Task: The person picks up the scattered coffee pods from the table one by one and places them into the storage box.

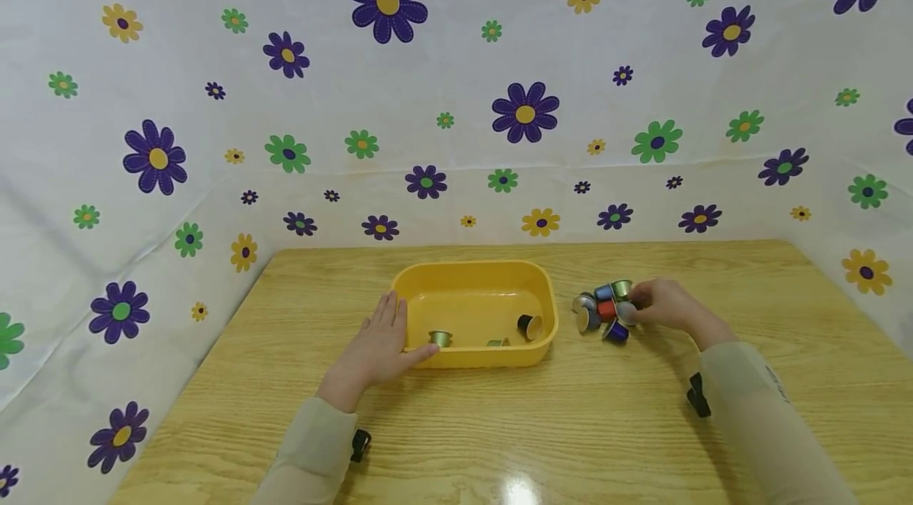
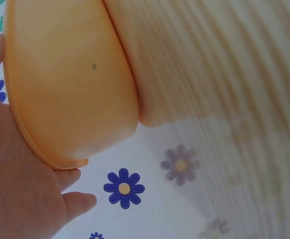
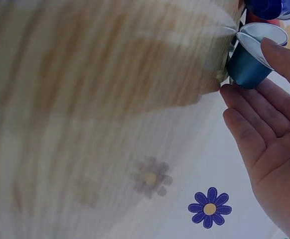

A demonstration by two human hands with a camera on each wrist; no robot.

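Observation:
My left hand [image 1: 376,345] rests against the left end of a yellow plastic tub [image 1: 474,358], fingers straight along its side and thumb over the front rim. Inside the tub lie a green coffee capsule [image 1: 441,339], a black one [image 1: 529,327] and another greenish one [image 1: 498,343], partly hidden by the front wall. To the tub's right, my right hand [image 1: 672,305] is at the edge of a small pile of capsules. In the right wrist view its thumb and fingers pinch a teal coffee capsule [image 3: 248,67] with a silver rim.
Several capsules cluster on the wooden table [image 1: 499,426], among them a red one [image 1: 606,310], a dark blue one [image 1: 615,332] and a grey one [image 1: 588,320]. A white flower-patterned sheet [image 1: 456,61] stands behind the table and along its sides.

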